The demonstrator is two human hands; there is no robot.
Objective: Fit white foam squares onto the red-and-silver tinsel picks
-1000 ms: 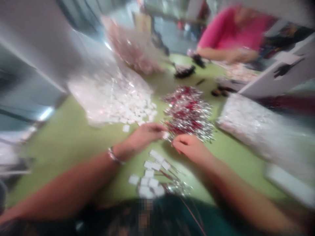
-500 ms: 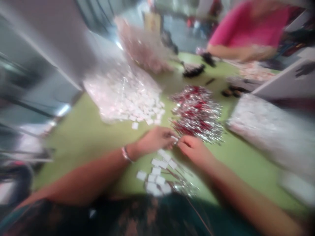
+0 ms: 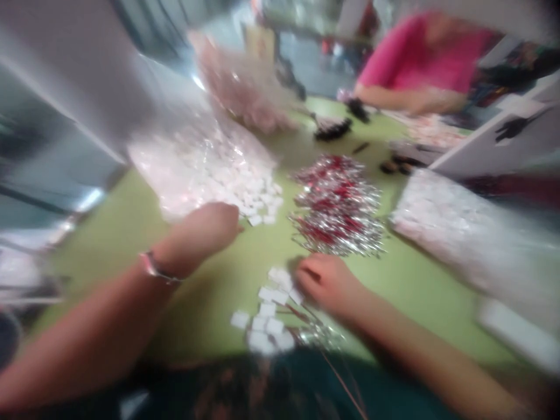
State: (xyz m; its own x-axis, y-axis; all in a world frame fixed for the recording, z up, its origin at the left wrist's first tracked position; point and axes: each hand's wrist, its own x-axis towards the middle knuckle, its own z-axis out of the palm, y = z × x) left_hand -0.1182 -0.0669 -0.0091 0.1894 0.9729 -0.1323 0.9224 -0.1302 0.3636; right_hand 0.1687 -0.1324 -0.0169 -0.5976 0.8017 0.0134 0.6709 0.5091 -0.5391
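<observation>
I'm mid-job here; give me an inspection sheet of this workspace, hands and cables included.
Surface: green table, lit unevenly; picture blurred, so fine marks can't be judged.
Job's things: loose white pieces by a clear plastic bag; silver-and-red heap at centre; near group of white pieces with thin strands beside it.
Clutter: pinkish bag and black-tipped bunch farther back; white-filled bag at right.
Hands: left hand at the loose pieces, fingertips hidden; right hand curled beside the near group, grip unclear.
Cables: no power cable seen.
Surroundings: person in a pink top across the table.
</observation>
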